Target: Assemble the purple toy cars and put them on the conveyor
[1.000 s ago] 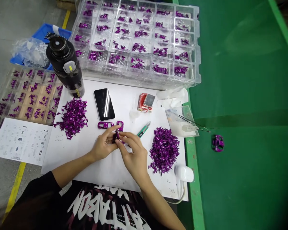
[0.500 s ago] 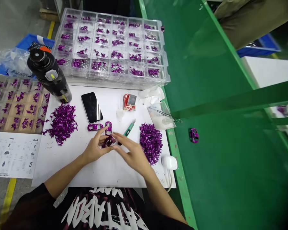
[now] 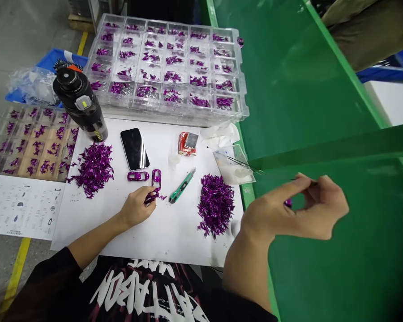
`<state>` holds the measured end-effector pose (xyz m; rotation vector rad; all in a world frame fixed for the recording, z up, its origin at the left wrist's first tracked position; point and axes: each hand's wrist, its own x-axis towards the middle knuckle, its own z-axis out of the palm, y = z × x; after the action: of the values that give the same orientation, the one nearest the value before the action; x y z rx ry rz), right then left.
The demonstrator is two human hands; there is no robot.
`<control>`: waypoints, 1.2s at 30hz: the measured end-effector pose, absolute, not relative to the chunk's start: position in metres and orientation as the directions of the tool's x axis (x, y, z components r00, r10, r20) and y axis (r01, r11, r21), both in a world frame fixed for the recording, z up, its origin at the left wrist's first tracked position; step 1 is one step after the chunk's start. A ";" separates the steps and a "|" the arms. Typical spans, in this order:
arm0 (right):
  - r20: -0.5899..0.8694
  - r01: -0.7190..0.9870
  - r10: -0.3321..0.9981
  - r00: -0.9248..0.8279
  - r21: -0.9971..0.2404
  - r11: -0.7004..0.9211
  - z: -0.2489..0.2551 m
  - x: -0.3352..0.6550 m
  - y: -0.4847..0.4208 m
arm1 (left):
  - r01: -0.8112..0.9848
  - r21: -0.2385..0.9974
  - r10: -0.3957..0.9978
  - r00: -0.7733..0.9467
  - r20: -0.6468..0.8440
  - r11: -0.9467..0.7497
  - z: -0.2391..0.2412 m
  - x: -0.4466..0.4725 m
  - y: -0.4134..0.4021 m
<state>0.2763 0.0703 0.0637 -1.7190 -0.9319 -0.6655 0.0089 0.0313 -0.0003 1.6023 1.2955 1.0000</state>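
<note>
My left hand [image 3: 139,206] is closed on a small shiny purple toy car body [image 3: 150,197], low over the white work surface. Just above it, two more purple car bodies, one upright in view [image 3: 156,178] and one sideways [image 3: 137,176], lie on the sheet. My right hand [image 3: 295,208] is over the green belt at the right, thumb and fingers pinched together. A thin dark tip shows at its fingers, too small to name. Behind that hand another purple car [image 3: 288,203] is mostly hidden. A green utility knife [image 3: 182,185] lies beside the left hand.
Heaps of purple slivers lie left [image 3: 94,169] and right [image 3: 216,203]. A phone [image 3: 135,149], a red packet [image 3: 188,144], tweezers [image 3: 243,163] on a clear bag and a black bottle [image 3: 82,107] stand or lie around. Behind is a compartment box [image 3: 174,112]; the green belt [image 3: 322,268] runs rightward.
My right hand has left the car body and swung right, over the green belt. My left hand keeps the car body. The view has shifted slightly.
</note>
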 end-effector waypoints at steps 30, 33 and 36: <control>0.543 0.565 0.780 0.310 -0.765 0.308 0.004 0.164 0.042 | 0.431 0.901 0.979 0.199 -0.038 -0.052 0.008 0.009 0.041; 0.578 0.579 0.768 0.277 -0.738 0.346 0.005 0.161 0.044 | 0.427 0.904 0.975 0.207 -0.080 -0.016 0.009 0.008 0.041; 0.620 0.599 0.742 0.256 -0.704 0.381 0.006 0.160 0.048 | 0.433 0.902 0.969 0.219 -0.114 0.008 0.011 0.008 0.041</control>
<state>0.1602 0.0475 0.0061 -1.2984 -1.4256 0.1478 0.0078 0.0409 0.0106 1.5777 1.3577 0.7368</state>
